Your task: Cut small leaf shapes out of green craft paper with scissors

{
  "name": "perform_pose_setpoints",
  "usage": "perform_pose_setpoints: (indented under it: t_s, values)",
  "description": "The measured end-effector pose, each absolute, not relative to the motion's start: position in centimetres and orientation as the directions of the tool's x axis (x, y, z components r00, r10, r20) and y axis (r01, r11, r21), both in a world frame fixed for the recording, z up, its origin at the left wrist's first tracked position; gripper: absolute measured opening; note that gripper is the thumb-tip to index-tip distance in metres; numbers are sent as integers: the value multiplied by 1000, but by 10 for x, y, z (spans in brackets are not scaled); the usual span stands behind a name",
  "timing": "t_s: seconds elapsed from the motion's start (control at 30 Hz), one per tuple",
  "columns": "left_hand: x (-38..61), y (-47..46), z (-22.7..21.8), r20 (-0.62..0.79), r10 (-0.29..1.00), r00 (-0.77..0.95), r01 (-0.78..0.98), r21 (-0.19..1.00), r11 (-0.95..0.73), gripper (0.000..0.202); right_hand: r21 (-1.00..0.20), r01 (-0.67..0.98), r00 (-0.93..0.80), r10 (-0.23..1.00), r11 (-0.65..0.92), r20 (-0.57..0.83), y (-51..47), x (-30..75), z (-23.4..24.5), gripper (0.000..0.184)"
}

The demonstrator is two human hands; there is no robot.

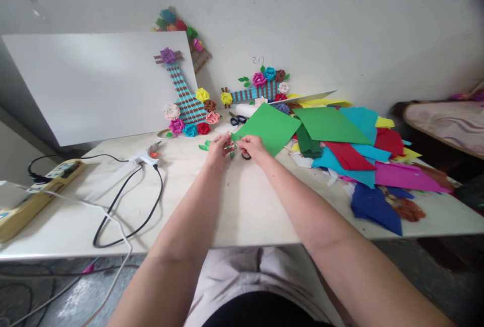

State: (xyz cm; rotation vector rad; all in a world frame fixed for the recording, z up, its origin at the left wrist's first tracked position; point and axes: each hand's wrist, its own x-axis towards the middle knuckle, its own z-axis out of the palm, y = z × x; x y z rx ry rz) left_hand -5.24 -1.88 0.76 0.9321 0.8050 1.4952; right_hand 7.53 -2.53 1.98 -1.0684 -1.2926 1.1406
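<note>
My left hand (219, 148) and my right hand (252, 146) meet over the middle of the white table (242, 206). Both have their fingers pinched together around a small green paper piece (232, 148) between them. A large green paper sheet (270, 127) lies just behind my right hand, its near corner touching the fingers. A dark ring-shaped thing (246, 156), partly hidden, sits under my right hand. Small green paper leaves (204, 146) lie to the left of my left hand.
A pile of coloured paper sheets (363, 160) covers the table's right side. A glue gun (148, 155) with a black cable (124, 216) lies left, beside a power strip (45, 185). Paper-flower guitar crafts (188, 105) lean on a white board (94, 85). Blue-handled scissors (237, 119) lie behind.
</note>
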Motion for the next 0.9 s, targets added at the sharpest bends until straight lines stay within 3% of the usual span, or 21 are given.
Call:
perform_pose_setpoints:
  t_s: [0.13,0.9]
  values:
    - [-51,-22,5,137,990,35,-390,914,-113,30,-989,-62,-26,990,137,139,-23,76,17,22]
    - [-50,-22,3,169,985,27,-354,923,-149,31,-988,-141,-34,997,66,71,-23,76,17,10]
